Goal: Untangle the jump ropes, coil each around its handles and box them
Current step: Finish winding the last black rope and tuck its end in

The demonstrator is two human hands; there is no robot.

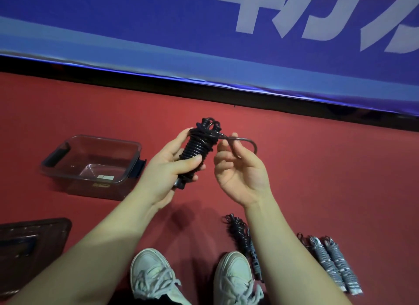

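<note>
While my left hand [170,168] grips the nearly coiled black jump rope [197,150], my right hand [240,171] pinches its last loop [246,140]; three wound ropes [328,259] wait on the red floor [328,168], none in the clear plastic box [68,168].

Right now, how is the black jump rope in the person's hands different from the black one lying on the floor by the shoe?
The held rope is in the air, gripped by the left hand; the floor rope lies on the red floor. The held rope has a loose loop in the right hand; the floor rope shows none, though a forearm hides part. Both are black and coiled.
</note>
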